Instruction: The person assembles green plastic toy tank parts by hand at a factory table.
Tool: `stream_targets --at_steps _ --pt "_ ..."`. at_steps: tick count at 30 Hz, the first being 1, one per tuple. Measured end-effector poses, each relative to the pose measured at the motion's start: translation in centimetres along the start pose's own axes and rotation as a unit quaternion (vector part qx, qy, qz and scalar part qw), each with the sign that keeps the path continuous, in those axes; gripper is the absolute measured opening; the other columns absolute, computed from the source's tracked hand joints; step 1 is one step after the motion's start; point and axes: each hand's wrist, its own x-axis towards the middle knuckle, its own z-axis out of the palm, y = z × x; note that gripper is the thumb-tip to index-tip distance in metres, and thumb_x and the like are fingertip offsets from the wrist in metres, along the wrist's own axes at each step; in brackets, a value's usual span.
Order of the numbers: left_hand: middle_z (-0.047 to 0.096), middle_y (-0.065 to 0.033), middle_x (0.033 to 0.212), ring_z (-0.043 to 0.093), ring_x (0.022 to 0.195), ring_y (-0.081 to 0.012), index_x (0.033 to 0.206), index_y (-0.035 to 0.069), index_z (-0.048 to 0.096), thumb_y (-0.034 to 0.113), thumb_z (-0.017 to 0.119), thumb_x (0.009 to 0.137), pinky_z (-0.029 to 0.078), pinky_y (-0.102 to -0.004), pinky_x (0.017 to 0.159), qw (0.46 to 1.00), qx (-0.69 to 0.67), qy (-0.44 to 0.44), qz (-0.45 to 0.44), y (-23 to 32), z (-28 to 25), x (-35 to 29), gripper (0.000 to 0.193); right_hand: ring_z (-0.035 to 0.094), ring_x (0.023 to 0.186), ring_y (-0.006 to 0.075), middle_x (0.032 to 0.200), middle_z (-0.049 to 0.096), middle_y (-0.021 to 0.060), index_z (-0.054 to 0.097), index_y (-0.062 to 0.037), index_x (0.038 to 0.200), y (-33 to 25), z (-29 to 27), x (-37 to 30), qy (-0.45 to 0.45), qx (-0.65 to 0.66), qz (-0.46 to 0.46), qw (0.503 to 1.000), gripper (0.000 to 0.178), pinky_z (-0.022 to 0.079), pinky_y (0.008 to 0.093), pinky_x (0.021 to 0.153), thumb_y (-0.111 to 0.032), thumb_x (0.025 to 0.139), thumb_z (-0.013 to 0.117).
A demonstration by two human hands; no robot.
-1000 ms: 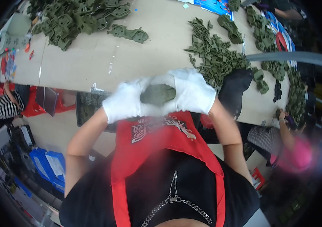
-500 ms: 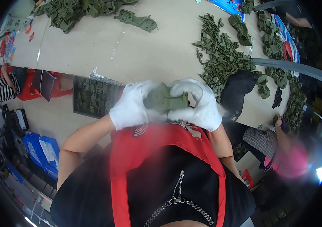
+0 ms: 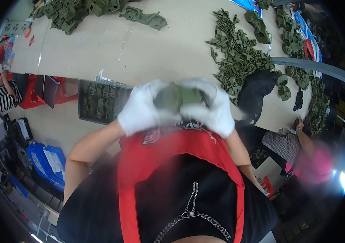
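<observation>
Both my hands wear white gloves and hold one olive-green plastic part [image 3: 175,98] between them, close above my red apron [image 3: 176,146]. My left hand [image 3: 141,106] is wrapped round the part's left side. From the right, my right hand [image 3: 215,107] grips its other end, with fingers over the top and thumb beneath. Blur hides the part's finer shape. On the table beyond lie a heap of small green plastic pieces [image 3: 241,56] and a single long green molded part [image 3: 144,17].
A black cloth-like item [image 3: 256,95] lies beside the small pieces. More green parts are piled at the far left [image 3: 67,14] and the right [image 3: 292,36]. A dark crate [image 3: 99,101] of green parts stands below the table edge. People sit at left and right.
My right hand has shifted slightly on the green part and its fingers look more blurred. Both hands still hold the part in nearly the same place.
</observation>
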Motion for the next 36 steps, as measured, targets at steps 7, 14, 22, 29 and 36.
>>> stream_targets --at_steps 7,14,22,29,36 --pt "0.065 -0.0076 0.099 0.061 0.09 -0.0146 0.115 -0.002 0.061 0.012 0.077 0.073 0.049 -0.0298 0.081 0.906 -0.339 -0.11 -0.229 -3.5 0.2 4.9 0.047 0.061 0.087 0.0109 0.102 0.067 0.0075 0.06 0.0023 0.118 4.8 0.2 2.7 0.078 0.2 0.159 0.964 0.039 0.048 0.0243 0.079 -0.002 0.08 0.065" --pt "0.05 -0.014 0.133 0.047 0.123 -0.0223 0.139 -0.003 0.038 -0.001 0.076 0.071 0.038 -0.0327 0.103 0.854 -0.468 0.009 -0.226 -4.7 0.5 -0.8 0.078 0.062 0.095 0.0145 0.11 0.066 0.0107 0.058 0.0052 0.121 8.1 -2.8 -2.8 0.078 0.254 0.243 0.933 0.039 0.049 0.0275 0.087 -0.002 0.083 0.065" --pt "0.058 -0.0167 0.124 0.054 0.114 -0.0189 0.133 -0.009 0.044 0.009 0.068 0.073 0.041 -0.0303 0.1 0.918 -0.347 -0.015 -0.189 -4.2 0.6 0.2 0.067 0.063 0.096 0.0371 0.109 0.064 0.0217 0.052 -0.0071 0.13 0.9 3.6 3.8 -0.126 -0.307 0.055 0.942 0.055 0.05 0.0451 0.085 -0.04 0.086 0.056" --pt "0.062 -0.0167 0.12 0.058 0.111 -0.0204 0.13 -0.005 0.048 0.012 0.069 0.076 0.044 -0.031 0.097 0.944 -0.296 0.011 -0.148 -2.3 0.4 -1.1 0.061 0.06 0.111 0.0278 0.123 0.059 0.0218 0.045 -0.0062 0.137 3.5 1.9 2.9 -0.15 -0.043 0.097 0.983 0.058 0.047 0.0357 0.096 -0.021 0.084 0.063" --pt "0.065 -0.0168 0.112 0.062 0.101 -0.0188 0.129 -0.009 0.047 0.01 0.075 0.075 0.049 -0.0295 0.09 0.941 -0.28 0.03 -0.185 -3.8 2.7 -0.1 0.063 0.066 0.093 0.0263 0.104 0.069 0.0156 0.064 -0.0041 0.117 2.5 2.9 3.6 -0.124 -0.016 0.279 0.952 0.042 0.048 0.0308 0.088 -0.025 0.081 0.061"
